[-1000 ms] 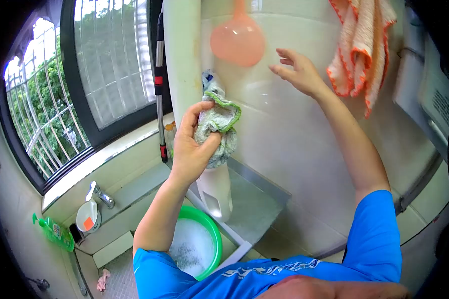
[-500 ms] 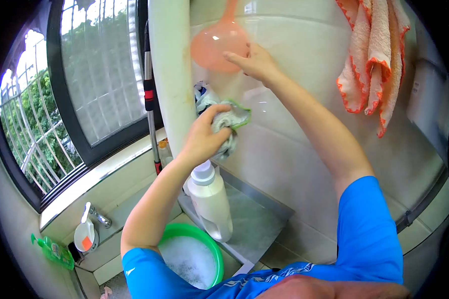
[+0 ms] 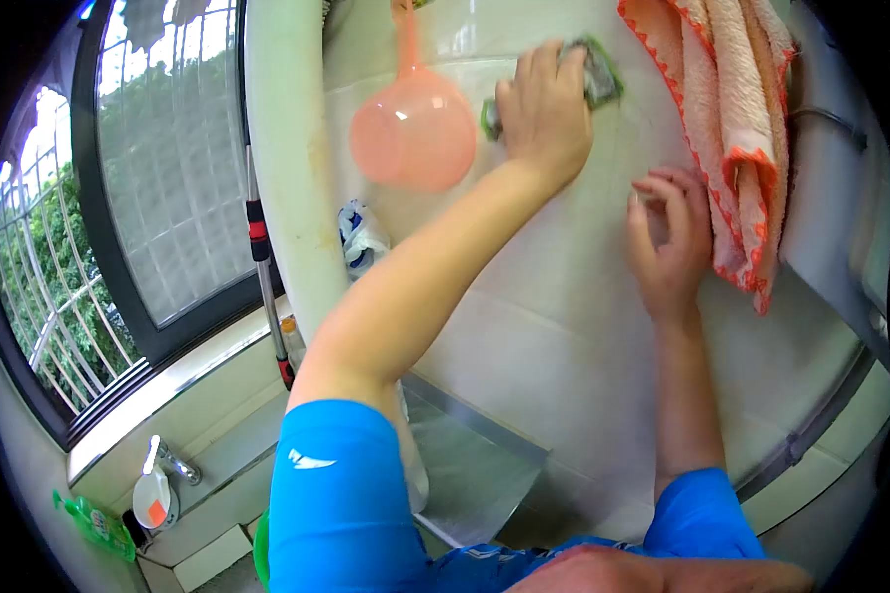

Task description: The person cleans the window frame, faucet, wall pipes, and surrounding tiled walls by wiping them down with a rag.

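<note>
High on the tiled wall (image 3: 524, 267), my left hand (image 3: 544, 124) presses a grey cleaning cloth (image 3: 603, 74) with a green edge, its fingers spread over it. Lower and to the right, my right hand (image 3: 670, 237) is raised with bent fingers apart and nothing visible in it. Its side is right by a hanging pink towel (image 3: 752, 188) with orange trim; whether they touch I cannot tell. To the left of the cloth hangs a translucent orange water dipper (image 3: 413, 133), handle up.
A white-and-blue plastic bag (image 3: 363, 237) sits beside the pale pipe (image 3: 297, 148). My left arm mostly hides a white bottle (image 3: 412, 460) on the grey ledge (image 3: 480, 460) and a green basin (image 3: 262, 553). A telescopic pole (image 3: 264, 267) leans near the window; a tap (image 3: 180, 466) is below it.
My left hand has carried the cloth up and right onto the wall. My right hand has left the dipper and come down beside the towel. The view has shifted somewhat.
</note>
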### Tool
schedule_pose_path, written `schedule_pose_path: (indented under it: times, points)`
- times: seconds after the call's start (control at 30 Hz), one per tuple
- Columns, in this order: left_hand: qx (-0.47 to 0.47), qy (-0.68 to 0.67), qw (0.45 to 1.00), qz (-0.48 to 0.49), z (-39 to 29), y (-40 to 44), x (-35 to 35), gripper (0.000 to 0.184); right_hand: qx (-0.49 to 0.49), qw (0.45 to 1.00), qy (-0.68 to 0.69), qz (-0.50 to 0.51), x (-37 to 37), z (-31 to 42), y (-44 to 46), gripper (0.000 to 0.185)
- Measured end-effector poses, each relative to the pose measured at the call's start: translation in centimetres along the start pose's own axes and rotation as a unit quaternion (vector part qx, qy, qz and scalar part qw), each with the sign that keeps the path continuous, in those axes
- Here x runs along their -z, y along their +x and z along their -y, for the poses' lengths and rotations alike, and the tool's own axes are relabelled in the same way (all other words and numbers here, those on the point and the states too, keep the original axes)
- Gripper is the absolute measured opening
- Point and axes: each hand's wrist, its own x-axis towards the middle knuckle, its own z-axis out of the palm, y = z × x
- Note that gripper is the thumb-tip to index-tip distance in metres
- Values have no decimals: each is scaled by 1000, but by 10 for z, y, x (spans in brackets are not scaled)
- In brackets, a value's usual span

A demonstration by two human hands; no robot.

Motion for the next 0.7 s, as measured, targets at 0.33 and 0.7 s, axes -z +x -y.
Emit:
schedule_pose_path:
  times: [0.33, 0.7]
  points:
    - [192, 40, 980, -33, -8, 129, 9, 43, 70, 994, 56, 63, 0, -6, -4, 10]
    - [13, -134, 987, -91, 29, 138, 5, 24, 83, 993, 76, 34, -6, -9, -5, 9]
